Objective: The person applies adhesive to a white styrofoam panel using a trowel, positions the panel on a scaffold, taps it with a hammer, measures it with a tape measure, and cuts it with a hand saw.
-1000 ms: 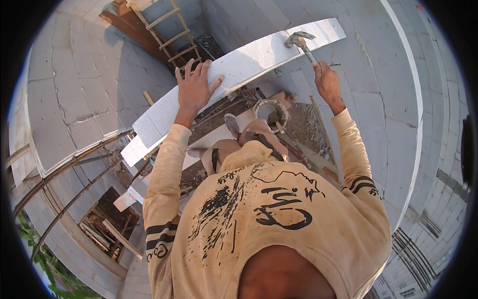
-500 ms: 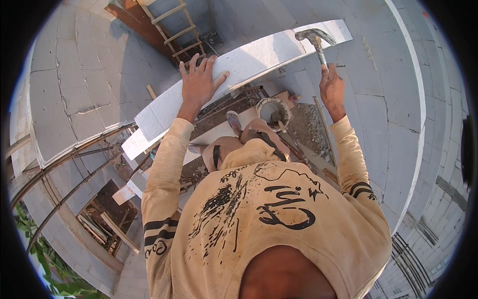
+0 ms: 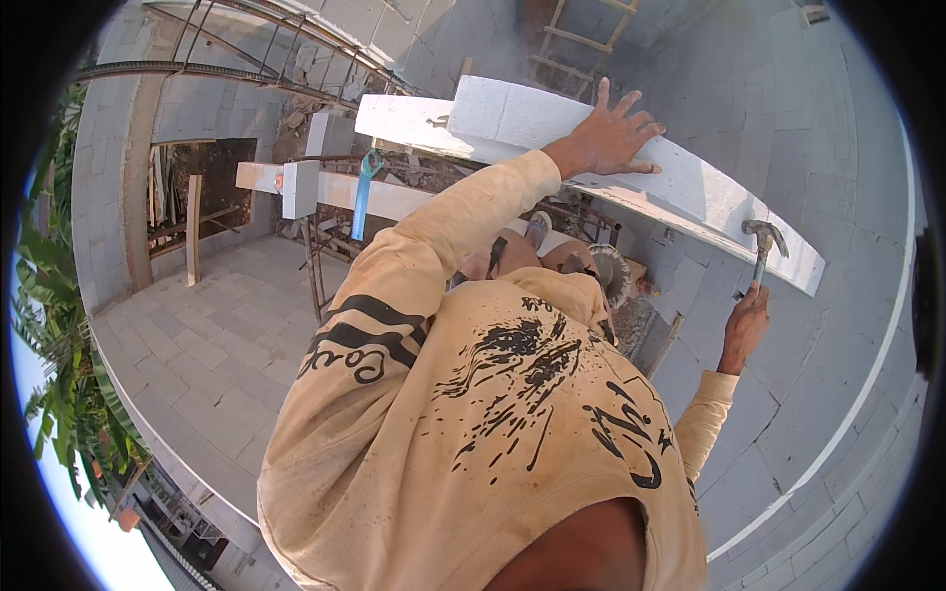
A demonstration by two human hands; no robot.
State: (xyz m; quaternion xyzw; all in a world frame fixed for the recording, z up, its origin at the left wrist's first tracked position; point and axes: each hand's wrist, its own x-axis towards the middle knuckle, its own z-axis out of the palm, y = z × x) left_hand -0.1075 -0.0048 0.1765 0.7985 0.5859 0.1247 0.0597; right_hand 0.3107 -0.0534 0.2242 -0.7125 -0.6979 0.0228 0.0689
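Note:
A long white wall block (image 3: 522,113) lies along the top of a low wall, slanting down to the right. My left hand (image 3: 613,138) rests on its top with fingers spread, holding nothing. In my right hand (image 3: 747,317) is a claw hammer (image 3: 762,258), gripped by the handle. Its metal head is over the right end of the white block row; whether it touches cannot be told. Under the long block's left end, another white strip (image 3: 404,120) sticks out, with a small dark metal tool (image 3: 438,122) on it.
A blue-bladed handsaw (image 3: 361,202) hangs by a plank at left, beside a short white block (image 3: 302,189). A bucket (image 3: 611,276) stands below by my legs. Steel bars (image 3: 197,69) cross the upper left. A wooden ladder (image 3: 583,41) leans beyond the wall.
The view has turned left, so the blocks and both hands appear farther right. The saw and plants have come into fuller view. The left hand stays on the block; the right still grips the hammer.

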